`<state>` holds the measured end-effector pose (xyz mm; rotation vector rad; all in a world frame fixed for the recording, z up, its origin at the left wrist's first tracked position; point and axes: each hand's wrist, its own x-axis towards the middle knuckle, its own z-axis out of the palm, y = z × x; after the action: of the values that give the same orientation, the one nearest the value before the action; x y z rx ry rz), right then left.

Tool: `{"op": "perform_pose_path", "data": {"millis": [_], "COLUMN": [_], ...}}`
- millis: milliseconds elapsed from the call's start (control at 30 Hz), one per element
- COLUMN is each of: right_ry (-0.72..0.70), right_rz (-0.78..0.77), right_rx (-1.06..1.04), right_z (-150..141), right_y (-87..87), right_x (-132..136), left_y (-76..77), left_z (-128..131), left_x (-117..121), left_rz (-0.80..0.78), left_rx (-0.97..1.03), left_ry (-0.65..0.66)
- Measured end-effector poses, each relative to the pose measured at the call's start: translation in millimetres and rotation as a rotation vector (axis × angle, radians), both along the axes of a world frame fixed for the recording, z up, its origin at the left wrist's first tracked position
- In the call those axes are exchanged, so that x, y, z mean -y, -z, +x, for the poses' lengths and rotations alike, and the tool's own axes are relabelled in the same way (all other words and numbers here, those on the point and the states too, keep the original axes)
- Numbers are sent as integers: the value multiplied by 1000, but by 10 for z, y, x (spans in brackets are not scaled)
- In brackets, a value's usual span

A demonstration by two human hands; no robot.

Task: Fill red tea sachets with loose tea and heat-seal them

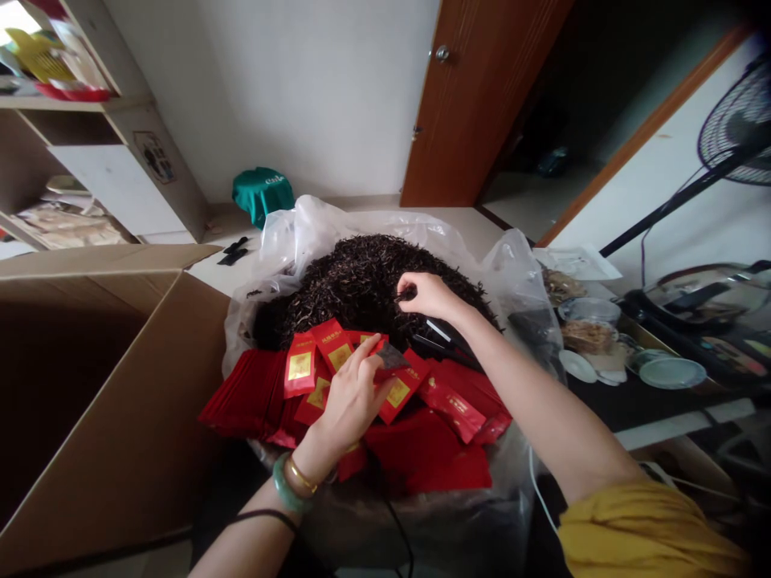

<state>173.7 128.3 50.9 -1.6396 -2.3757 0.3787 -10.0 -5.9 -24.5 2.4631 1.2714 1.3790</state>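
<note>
The right hand pinches a few strands from the heap of dark loose tea at twelve o'clock, while the left hand grips a small dark sachet above the red packets at six o'clock.

Left hand: pinching a dark packet above red packets
Right hand: pinching loose black tea

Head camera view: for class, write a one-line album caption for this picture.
Left hand holds a dark sachet over red packets; right hand pinches loose black tea from a plastic bag.
</note>
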Motion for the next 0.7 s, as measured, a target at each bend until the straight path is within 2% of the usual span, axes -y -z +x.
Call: {"op": "perform_pose_path", "data": {"millis": [67, 167, 233, 333, 467, 600, 700], "right_ry": [-36, -110, -123, -116, -145, -202, -227], "right_rz": [-14, -80, -91, 2, 145, 139, 98], "right_rx": [-138, -502, -597, -584, -503, -439, -481], "right_z": [20, -14, -77, -191, -294, -321, -317], "right_y": [-130, -291, -354, -365, -293, -260, -270], "right_x": [152, 432, 618, 839, 985, 1049, 1097], "left_y": [-8, -15, -13, 0, 39, 72, 75], "left_z": [1, 6, 9, 11, 12, 20, 23], "left_x": [-3, -5, -5, -6, -20, -43, -51], "left_rz": [-19, -37, -38, -41, -1, 73, 87], "left_rx": [16, 41, 52, 61, 94, 102, 96], "left_ry": [-14, -27, -33, -48, -59, -78, -99]}}
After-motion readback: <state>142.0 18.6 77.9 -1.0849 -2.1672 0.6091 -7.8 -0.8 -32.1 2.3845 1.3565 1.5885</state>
